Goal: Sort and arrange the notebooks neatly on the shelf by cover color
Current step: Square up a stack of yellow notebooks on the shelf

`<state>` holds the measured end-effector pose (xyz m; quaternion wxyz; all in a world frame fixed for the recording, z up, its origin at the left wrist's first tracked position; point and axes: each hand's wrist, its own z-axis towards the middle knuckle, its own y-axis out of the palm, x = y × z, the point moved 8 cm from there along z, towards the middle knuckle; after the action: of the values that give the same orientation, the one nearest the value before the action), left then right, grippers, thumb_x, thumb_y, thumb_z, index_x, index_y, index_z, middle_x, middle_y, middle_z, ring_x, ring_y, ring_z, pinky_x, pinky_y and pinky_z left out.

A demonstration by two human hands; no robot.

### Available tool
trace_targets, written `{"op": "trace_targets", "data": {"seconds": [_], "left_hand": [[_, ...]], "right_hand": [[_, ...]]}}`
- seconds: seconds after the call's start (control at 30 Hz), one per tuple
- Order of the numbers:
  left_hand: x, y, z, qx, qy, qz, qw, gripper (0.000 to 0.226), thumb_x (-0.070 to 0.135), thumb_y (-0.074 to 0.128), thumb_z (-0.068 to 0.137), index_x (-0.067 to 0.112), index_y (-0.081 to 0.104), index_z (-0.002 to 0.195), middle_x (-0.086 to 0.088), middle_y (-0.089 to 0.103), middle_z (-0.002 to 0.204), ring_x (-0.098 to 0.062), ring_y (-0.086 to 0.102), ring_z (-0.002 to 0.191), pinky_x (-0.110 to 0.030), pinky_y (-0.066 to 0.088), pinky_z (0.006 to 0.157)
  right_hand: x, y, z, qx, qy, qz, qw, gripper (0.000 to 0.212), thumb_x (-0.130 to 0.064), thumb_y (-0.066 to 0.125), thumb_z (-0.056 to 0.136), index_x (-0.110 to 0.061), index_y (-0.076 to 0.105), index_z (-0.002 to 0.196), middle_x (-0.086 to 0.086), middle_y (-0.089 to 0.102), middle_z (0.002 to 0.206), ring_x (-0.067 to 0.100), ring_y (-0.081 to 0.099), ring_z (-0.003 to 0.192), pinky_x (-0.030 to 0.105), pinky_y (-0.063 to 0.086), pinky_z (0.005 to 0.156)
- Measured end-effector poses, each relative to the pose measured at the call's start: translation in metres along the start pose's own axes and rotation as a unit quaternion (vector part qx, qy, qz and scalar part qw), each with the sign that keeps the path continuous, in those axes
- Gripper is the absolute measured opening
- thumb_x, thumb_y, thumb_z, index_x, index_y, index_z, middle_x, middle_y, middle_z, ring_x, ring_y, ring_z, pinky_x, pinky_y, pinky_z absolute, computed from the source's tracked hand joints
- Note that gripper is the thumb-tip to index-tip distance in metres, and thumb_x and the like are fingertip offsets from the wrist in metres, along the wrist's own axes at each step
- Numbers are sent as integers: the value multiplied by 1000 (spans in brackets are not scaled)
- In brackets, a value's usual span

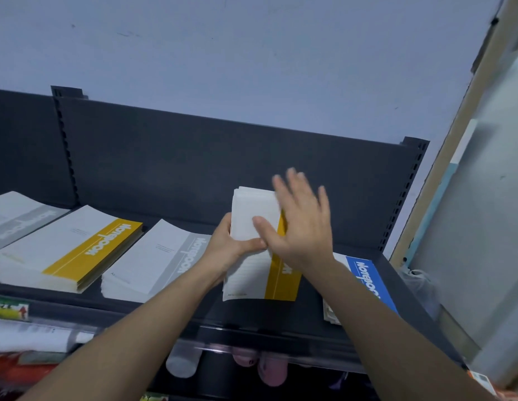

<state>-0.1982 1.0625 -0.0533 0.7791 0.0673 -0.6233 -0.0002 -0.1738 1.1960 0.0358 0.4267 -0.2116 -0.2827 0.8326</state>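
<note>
Shelf (252,316), left to right: grey pile (17,218) at far left, yellow pile (69,250), second grey pile (156,259), mid yellow pile (246,279) near the front edge, blue pile (367,276) at right. Left hand (231,244) grips mid yellow pile's left edge, thumb on the cover. Right hand (301,224) flat, fingers spread, over its right side, holding nothing; blurred, contact unclear

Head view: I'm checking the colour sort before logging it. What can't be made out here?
All in the head view.
Blue notebooks: mostly hidden behind the right forearm; stack height unclear.
Yellow-banded stack: title covered by the motion-blurred right hand; left hand grips its left edge.
Far-left grey stack: cut off by the frame's left edge.
Lower-shelf goods: dark, blurred, unidentifiable.
</note>
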Motion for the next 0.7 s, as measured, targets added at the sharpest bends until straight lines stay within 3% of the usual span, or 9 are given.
{"op": "trace_targets", "data": {"seconds": [0.07, 0.13, 0.23, 0.4, 0.47, 0.53, 0.6, 0.7], "left_hand": [[0, 0, 1, -13, 0, -7, 1000, 71, 5, 86, 65, 15, 51, 126, -4, 66, 117, -19, 63, 109, -35, 57, 84], [-2, -1, 1, -18, -2, -8, 1000, 72, 8, 87, 62, 16, 52, 125, -4, 66, 116, -20, 63, 110, -41, 56, 88], [-1, -2, 0, -14, 5, -1, 1000, 67, 5, 86, 65, 18, 53, 122, -1, 67, 115, -16, 64, 107, -34, 57, 86], [-1, -2, 1, -14, 6, -4, 1000, 64, 2, 82, 68, 17, 53, 123, -3, 66, 116, -16, 63, 108, -32, 57, 84], [-1, -2, 1, -11, 4, -11, 1000, 64, 1, 82, 68, 14, 52, 124, -5, 66, 116, -18, 64, 107, -29, 57, 80], [1, -1, 1, -9, 12, -6, 1000, 64, 4, 83, 69, 16, 51, 123, -3, 65, 116, -15, 63, 106, -23, 55, 76], [1, -2, 1, 0, 15, -4, 1000, 66, 8, 85, 67, 18, 50, 121, -1, 64, 116, -14, 62, 106, -25, 54, 78], [4, -1, 2, -4, 21, -3, 1000, 72, 16, 87, 57, 22, 51, 119, 0, 64, 115, -16, 62, 108, -35, 56, 85]], "right_hand": [[-5, 8, 10, -77, -30, -55, 995, 71, -65, 38, 89, -23, 37, 146, -1, 35, 154, 15, 26, 145, 41, 6, 120], [-6, 0, 16, -50, -21, -41, 998, 70, -65, 35, 89, -20, 46, 141, -1, 46, 147, 16, 36, 140, 42, 14, 119], [-10, 5, 14, -89, -34, -40, 995, 70, -64, 39, 89, -19, 42, 143, -1, 44, 149, 15, 34, 141, 38, 15, 118], [2, 6, 13, -86, 5, -19, 996, 78, -68, 40, 82, -20, 41, 144, -3, 43, 149, 13, 31, 142, 39, 15, 119], [16, 2, 11, -54, 77, 81, 992, 79, -64, 56, 82, -21, 37, 146, -2, 40, 150, 16, 31, 142, 41, 22, 118], [41, 6, 2, -28, 206, 225, 952, 93, -59, 68, 76, -25, 23, 151, -2, 27, 156, 18, 23, 145, 46, 26, 116], [52, 19, -10, -51, 275, 293, 914, 108, -59, 73, 72, -26, 9, 153, -3, 11, 161, 20, 15, 148, 49, 24, 117], [42, 9, -6, 13, 187, 168, 968, 103, -71, 58, 75, -21, 14, 153, 0, 6, 162, 18, 7, 149, 48, 10, 120]]}}
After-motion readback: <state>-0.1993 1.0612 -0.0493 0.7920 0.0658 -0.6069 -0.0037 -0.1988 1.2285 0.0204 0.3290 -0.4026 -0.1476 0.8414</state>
